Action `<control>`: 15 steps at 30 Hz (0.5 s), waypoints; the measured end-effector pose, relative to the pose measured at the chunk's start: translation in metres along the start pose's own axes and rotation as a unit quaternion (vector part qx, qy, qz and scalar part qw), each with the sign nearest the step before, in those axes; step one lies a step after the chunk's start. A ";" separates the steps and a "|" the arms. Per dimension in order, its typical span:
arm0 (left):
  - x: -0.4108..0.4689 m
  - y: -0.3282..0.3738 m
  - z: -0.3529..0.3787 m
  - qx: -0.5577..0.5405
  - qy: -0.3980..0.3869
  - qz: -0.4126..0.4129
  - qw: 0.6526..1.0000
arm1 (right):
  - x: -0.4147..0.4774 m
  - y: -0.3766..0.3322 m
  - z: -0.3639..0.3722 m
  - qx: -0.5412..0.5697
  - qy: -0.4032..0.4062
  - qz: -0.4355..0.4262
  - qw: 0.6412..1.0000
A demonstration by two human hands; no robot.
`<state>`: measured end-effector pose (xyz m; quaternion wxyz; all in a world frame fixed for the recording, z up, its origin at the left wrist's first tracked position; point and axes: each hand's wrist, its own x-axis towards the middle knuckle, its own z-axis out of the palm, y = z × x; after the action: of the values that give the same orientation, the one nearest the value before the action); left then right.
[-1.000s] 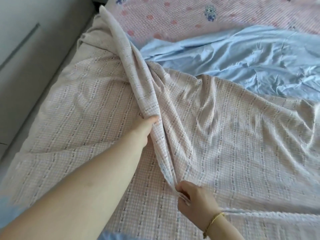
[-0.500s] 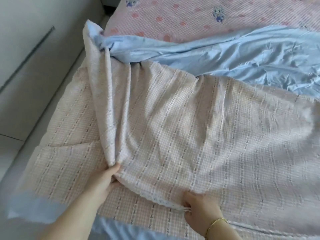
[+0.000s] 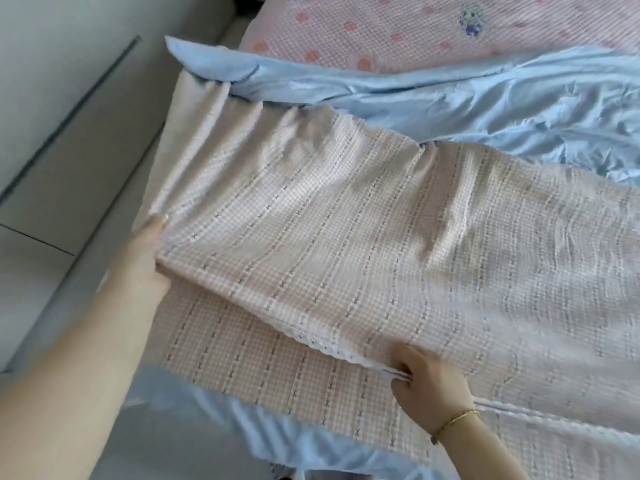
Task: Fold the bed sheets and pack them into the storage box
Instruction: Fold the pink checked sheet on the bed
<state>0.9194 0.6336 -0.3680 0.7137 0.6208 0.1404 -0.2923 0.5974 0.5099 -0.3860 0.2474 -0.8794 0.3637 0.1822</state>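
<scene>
**Raised ridge of sheet now pulled flat into a fold**

My left hand (image 3: pixel 145 258) grips the folded edge of the pink checked sheet (image 3: pixel 346 220); my right hand (image 3: pixel 426 393) pinches its lace hem. The ridge bunched up a second ago now lies flat between my fingers (image 3: pixel 407 358) on the bed (image 3: pixel 415 36). One fold looks done. The blue sheet (image 3: pixel 450 98) waits beyond them, and no storage box is in view.

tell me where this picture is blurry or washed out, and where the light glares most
Head view: the checked sheet is crisp at the centre but smears toward the right edge. In the same head view, the left hand and its forearm look soft and pale, and the blue sheet shows glossy highlights along its folds.
</scene>
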 end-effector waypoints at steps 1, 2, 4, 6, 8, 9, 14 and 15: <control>-0.003 -0.006 -0.020 0.018 0.016 -0.003 1.000 | -0.001 0.000 0.001 0.000 -0.010 -0.006 1.000; -0.005 -0.016 -0.038 0.034 0.045 -0.010 0.998 | -0.002 0.000 0.004 -0.007 -0.028 -0.013 1.000; -0.012 -0.035 -0.063 0.061 0.115 -0.036 0.991 | -0.007 -0.001 0.016 -0.040 -0.070 -0.031 0.996; -0.018 -0.053 -0.070 0.082 0.159 -0.062 0.982 | -0.011 -0.003 0.027 -0.071 -0.097 -0.033 0.992; -0.022 -0.060 -0.063 0.092 0.143 -0.067 0.983 | -0.010 -0.001 0.031 -0.075 -0.086 -0.023 0.993; -0.025 -0.060 -0.061 0.098 0.128 -0.061 0.985 | -0.009 -0.001 0.031 -0.073 -0.073 -0.023 0.994; -0.041 -0.058 -0.061 0.129 0.086 -0.069 0.986 | -0.025 -0.001 0.035 -0.049 -0.049 -0.051 0.996; -0.046 -0.058 -0.060 0.137 0.078 -0.075 0.985 | -0.028 -0.002 0.036 -0.042 -0.047 -0.057 0.996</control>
<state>0.8581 0.7000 -0.4002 0.5854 0.7210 0.2001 -0.3123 0.5750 0.5469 -0.4011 0.2369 -0.8989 0.2925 0.2244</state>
